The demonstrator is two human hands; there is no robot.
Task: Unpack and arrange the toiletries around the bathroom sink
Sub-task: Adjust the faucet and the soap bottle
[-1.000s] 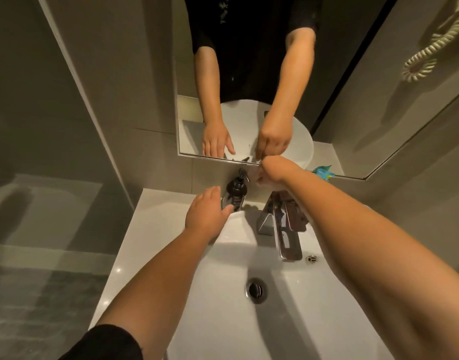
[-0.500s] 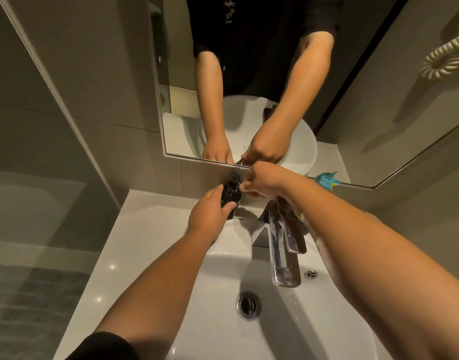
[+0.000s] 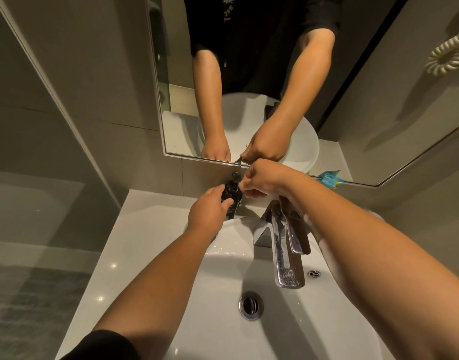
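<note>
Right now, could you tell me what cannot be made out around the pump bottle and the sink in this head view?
- Dark pump bottle: label unreadable, too dark and partly covered by the left hand.
- Pump nozzle: hidden by the right hand, so its grip is unclear.
- Blue packet: mostly behind the right forearm.
- Sink: near rim cut off by the bottom edge.
- Shirt print in the mirror: too small.

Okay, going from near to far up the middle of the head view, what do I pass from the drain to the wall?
Drain → faucet → left hand → dark pump bottle → mirror.
</note>
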